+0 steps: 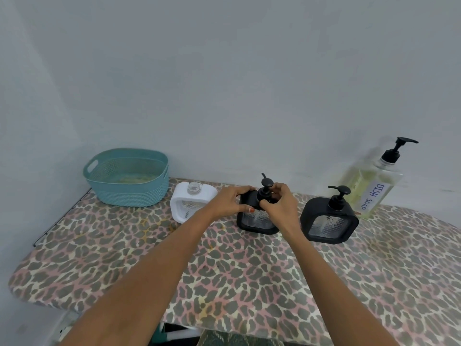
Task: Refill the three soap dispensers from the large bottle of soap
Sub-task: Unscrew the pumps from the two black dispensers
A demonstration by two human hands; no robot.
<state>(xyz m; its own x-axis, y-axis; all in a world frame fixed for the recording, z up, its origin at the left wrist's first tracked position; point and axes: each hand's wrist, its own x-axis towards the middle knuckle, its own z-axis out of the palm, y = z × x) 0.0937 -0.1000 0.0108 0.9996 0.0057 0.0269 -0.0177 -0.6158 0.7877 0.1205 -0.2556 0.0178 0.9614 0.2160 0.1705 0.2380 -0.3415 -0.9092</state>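
Observation:
Three square dispensers stand in a row on the leopard-print surface (249, 270). The white dispenser (189, 204) at the left has no pump, and its clear neck is open. My left hand (230, 201) grips the top left corner of the middle black dispenser (257, 221). My right hand (280, 202) pinches the collar of its black pump (266, 186). The right black dispenser (329, 221) keeps its pump on. Behind it stands the large clear bottle (371, 188) of yellowish soap, labelled DISH SOAP, with a black pump.
A teal woven basket (127, 178) sits at the back left against the grey wall. The surface's left edge drops off near a thin metal rail (62, 216). Its near edge runs along the bottom of the view.

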